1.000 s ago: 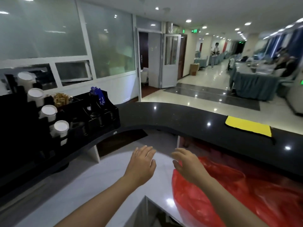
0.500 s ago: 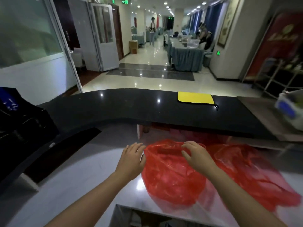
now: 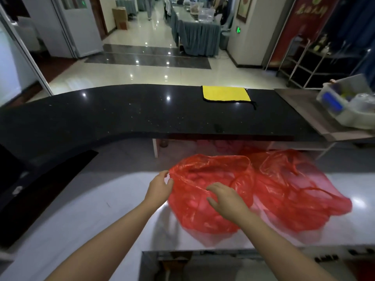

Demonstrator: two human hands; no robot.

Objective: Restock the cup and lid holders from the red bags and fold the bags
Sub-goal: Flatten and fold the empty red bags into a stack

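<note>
Two crumpled red plastic bags lie on the white counter [image 3: 71, 220] below the black bar top. The nearer red bag [image 3: 203, 218] sits in front of me, and the second red bag [image 3: 300, 199] lies to its right. My left hand [image 3: 160, 188] pinches the left rim of the nearer bag's opening. My right hand [image 3: 227, 197] lies on top of that bag with fingers spread and slightly bent. The cup and lid holders are out of view.
A curved black bar top [image 3: 121, 114] runs across above the counter, with a folded yellow cloth [image 3: 225, 93] on it. A white plastic bin [image 3: 349, 106] of items stands at the far right. A dark opening [image 3: 203, 266] sits below the counter's front edge.
My view has swung right, away from the black cup holders, and down onto the bags. My left hand went from open beside the bag to pinching its rim; my right hand slid onto the bag.
</note>
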